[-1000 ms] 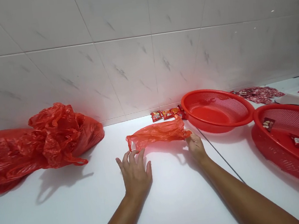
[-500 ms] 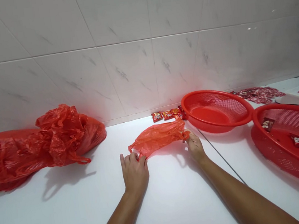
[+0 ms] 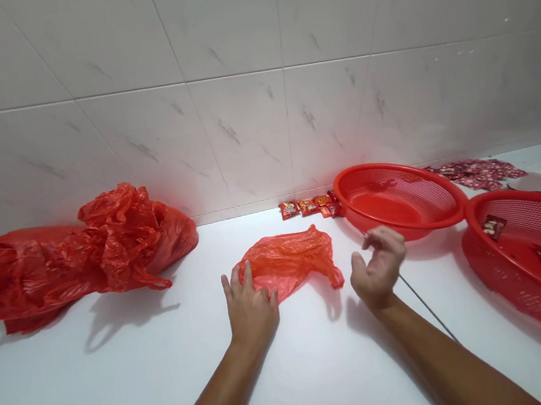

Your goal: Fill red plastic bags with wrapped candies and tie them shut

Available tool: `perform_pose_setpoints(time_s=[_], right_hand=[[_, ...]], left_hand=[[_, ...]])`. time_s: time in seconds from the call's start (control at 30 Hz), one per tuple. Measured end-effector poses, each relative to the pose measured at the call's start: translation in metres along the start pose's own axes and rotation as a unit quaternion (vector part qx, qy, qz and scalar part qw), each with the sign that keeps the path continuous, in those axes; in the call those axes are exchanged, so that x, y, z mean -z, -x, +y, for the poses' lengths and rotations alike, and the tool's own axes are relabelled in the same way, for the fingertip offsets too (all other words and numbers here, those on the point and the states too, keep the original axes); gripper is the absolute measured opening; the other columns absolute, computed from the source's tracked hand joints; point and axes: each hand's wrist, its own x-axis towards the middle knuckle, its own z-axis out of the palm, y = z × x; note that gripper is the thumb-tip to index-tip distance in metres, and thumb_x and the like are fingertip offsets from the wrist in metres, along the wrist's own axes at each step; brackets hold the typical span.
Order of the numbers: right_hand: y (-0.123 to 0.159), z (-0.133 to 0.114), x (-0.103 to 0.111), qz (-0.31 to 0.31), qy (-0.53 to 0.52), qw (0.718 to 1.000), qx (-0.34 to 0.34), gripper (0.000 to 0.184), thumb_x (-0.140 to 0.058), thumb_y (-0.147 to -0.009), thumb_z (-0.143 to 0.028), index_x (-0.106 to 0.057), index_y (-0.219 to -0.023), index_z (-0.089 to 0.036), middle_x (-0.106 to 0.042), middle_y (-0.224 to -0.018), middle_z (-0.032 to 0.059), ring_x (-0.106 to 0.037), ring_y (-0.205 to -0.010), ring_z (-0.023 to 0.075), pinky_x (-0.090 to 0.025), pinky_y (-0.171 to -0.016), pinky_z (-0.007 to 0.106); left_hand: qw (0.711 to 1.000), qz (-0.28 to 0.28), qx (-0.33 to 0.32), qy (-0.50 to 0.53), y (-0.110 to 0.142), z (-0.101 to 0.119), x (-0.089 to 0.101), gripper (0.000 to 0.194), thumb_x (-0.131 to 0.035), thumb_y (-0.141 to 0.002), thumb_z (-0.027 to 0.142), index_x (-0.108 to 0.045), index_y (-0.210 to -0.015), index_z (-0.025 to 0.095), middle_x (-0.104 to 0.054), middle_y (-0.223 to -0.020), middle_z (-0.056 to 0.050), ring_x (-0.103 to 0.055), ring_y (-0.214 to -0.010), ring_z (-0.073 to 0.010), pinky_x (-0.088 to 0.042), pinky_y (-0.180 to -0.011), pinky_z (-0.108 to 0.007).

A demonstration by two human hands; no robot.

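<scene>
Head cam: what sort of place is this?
Probably a kitchen or similar utility room: a white counter, marble-look wall tiles, and two red plastic strainer baskets on the counter.

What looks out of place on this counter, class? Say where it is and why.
A thin dark wire lies slantwise across the counter beside the right hand, running out from near the red basket; it looks stray.

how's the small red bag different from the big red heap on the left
The small red bag is far smaller than the big red heap. The bag lies nearly flat, while the heap bulges in crumpled folds. The left hand rests on the bag; no hand touches the heap. Both are thin red plastic on the white counter.
</scene>
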Motion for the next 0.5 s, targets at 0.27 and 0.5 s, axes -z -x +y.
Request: perform_pose_setpoints(time_s=[0.27,0.5], right_hand=[[0.044,-0.071,-0.020,-0.558,0.028,0.829,0.009,0.038,-0.047,-0.093,-0.012,-0.068,-0.121,-0.025,-0.066,-0.136,0.0108,-0.068,-0.105,0.0252,-0.060,-0.083,0.038],[0.021,-0.025,-0.029,-0.504,0.285,0.810,-0.091,0.039,-0.056,-0.097,-0.017,-0.066,-0.134,-0.019,-0.060,-0.136,0.0203,-0.056,-0.123,0.0391,-0.052,-0.097,0.052]], left_hand=[[0.999,-0.018,-0.021,0.027,0.007,0.008,0.007,0.019,-0.071,-0.086,0.026,-0.073,-0.069,0.018,-0.048,-0.164,-0.017,-0.021,-0.161,-0.0500,-0.023,-0.126,-0.076],[0.996,-0.029,-0.075,0.033,0.012,0.018,0.014,0.008,-0.068,-0.076,0.010,-0.071,-0.075,0.017,-0.050,-0.163,-0.017,-0.020,-0.162,-0.0491,-0.021,-0.127,-0.075]])
